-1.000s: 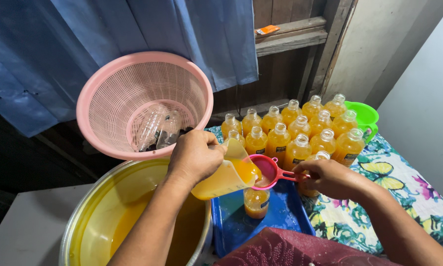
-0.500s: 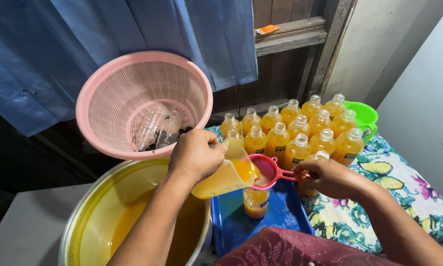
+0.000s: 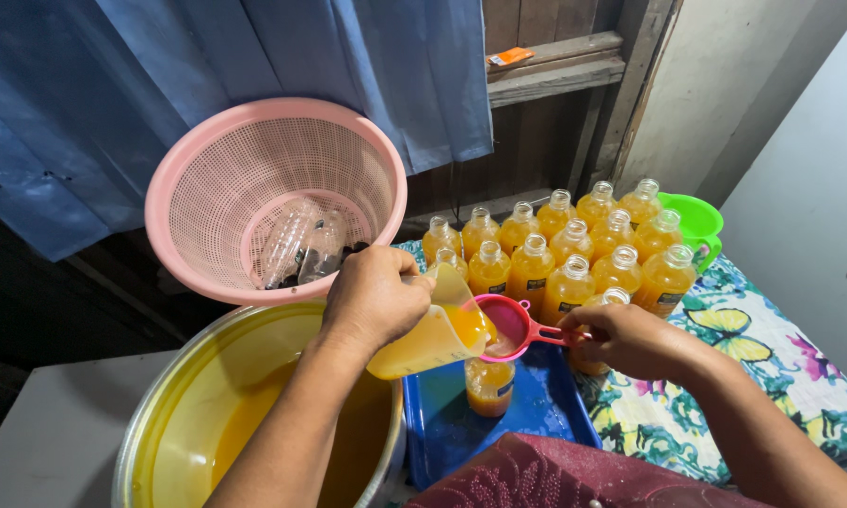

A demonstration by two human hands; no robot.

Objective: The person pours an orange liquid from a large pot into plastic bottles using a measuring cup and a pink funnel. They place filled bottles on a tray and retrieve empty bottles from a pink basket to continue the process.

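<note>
The left hand [image 3: 372,301] gripped a tilted jug [image 3: 433,337] of orange juice. The right hand [image 3: 631,339] pinched the pink strainer [image 3: 506,325] by its handle, at three o'clock from the jug. Under it stood a small bottle [image 3: 488,386] on the blue tray [image 3: 536,414]. The jug looked heavy and slippery; its handle seemed the best grip.

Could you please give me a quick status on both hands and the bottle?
Left hand tips jug. Right hand holds strainer over part-filled bottle. Nothing blocking.
</note>
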